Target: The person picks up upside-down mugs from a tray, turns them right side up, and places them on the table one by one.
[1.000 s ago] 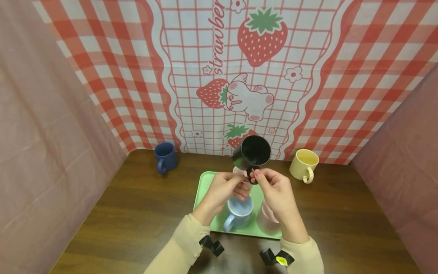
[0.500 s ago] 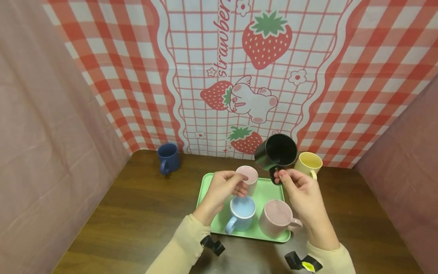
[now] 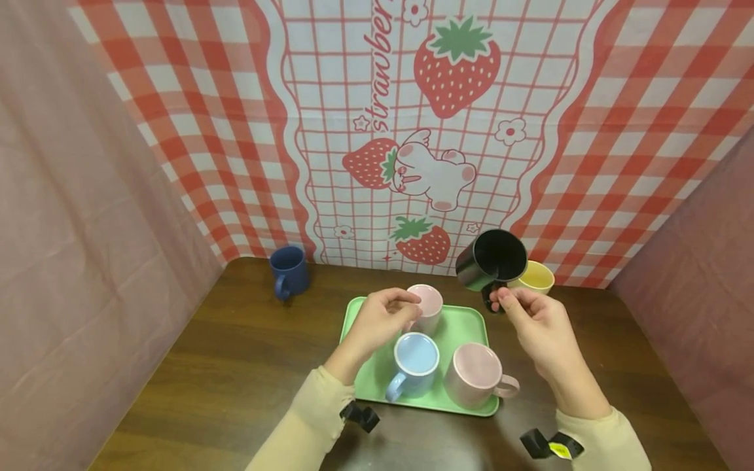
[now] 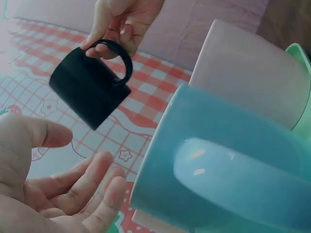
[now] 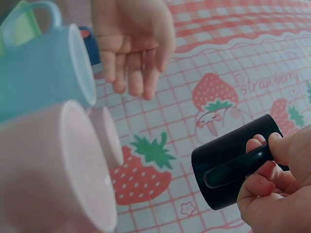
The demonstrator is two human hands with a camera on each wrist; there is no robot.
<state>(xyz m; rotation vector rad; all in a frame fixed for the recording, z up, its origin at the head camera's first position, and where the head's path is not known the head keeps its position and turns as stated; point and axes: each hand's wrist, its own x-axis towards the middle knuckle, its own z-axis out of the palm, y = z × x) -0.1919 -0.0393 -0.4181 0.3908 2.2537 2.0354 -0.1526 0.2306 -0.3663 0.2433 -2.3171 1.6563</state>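
Note:
My right hand point(image 3: 538, 327) holds a black mug point(image 3: 491, 261) by its handle, up in the air at the tray's back right, with its dark inside facing the head camera. In the right wrist view the thumb and fingers pinch the handle of the black mug point(image 5: 233, 160). My left hand point(image 3: 377, 324) hovers over the green tray point(image 3: 462, 320) with relaxed fingers and nothing in them, in front of a pink mug point(image 3: 427, 307). Upside down on the tray stand a light blue mug point(image 3: 415, 366) and a larger pink mug point(image 3: 476, 376), its handle pointing right.
A dark blue mug point(image 3: 288, 271) stands upright at the table's back left. A yellow mug point(image 3: 536, 276) at the back right is partly hidden behind the black mug and right hand. Behind the wooden table point(image 3: 224, 366) hangs a checked strawberry cloth point(image 3: 436, 157).
My right hand has carried the black mug to the right, away from the left hand, and it now overlaps the yellow mug. The left hand stays over the tray, its fingers slightly more spread.

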